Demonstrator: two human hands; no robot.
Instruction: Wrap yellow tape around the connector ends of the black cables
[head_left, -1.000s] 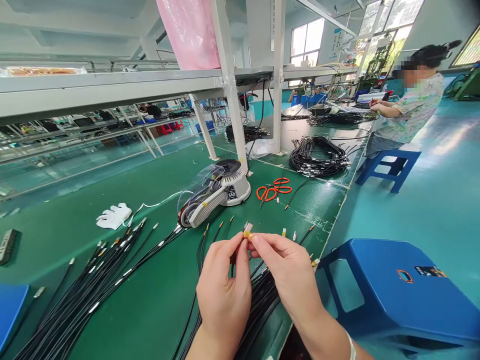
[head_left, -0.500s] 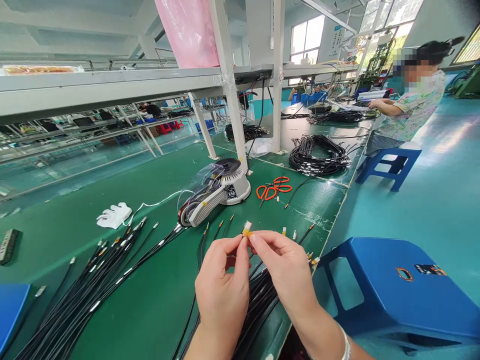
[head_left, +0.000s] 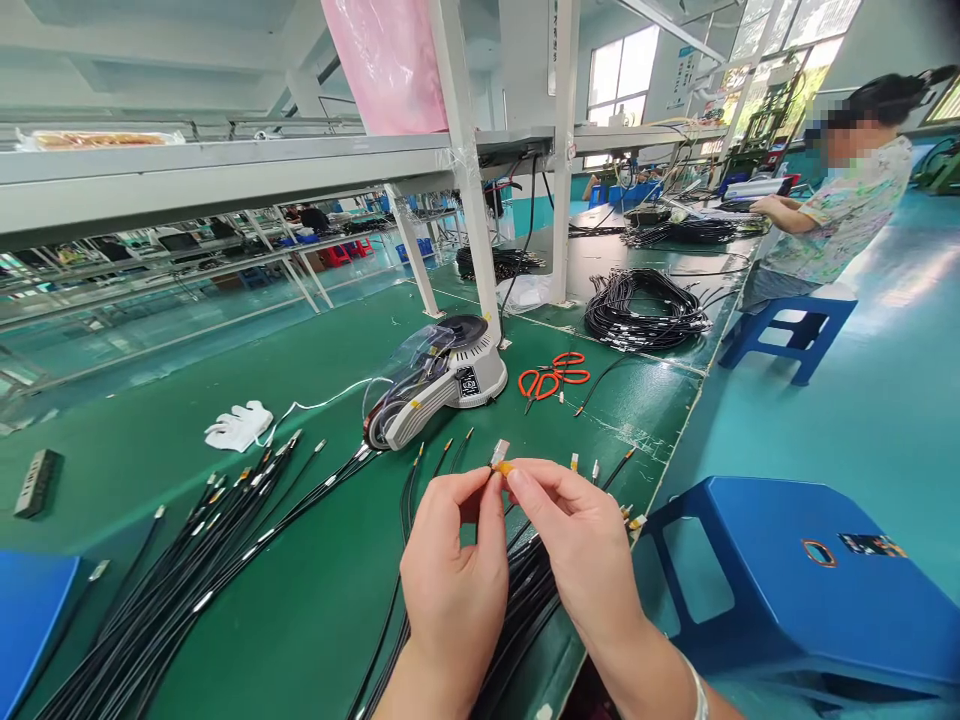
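In front of me both hands meet at a small cable end with a silvery connector [head_left: 500, 451]. My left hand [head_left: 456, 565] is closed in a pinch just below the connector. My right hand [head_left: 589, 540] pinches a small piece of amber tape [head_left: 505, 467] against the same cable end. The cable below the connector is mostly hidden by my fingers. Under and behind my hands lies a bundle of black cables [head_left: 529, 590], with several tips showing white or amber ends.
A grey tape dispenser [head_left: 457, 380] stands on the green table [head_left: 315, 620], near orange-handled scissors [head_left: 553, 378]. More black cables [head_left: 202, 560] and a white glove [head_left: 240, 427] lie left. A coiled cable bundle [head_left: 645, 312], blue stool [head_left: 795, 570] and seated person [head_left: 840, 220] are right.
The camera view has turned slightly left, so the scene sits further right. My hands stay together at the connector; the amber tape sits at its side, and more of the silvery connector shows.
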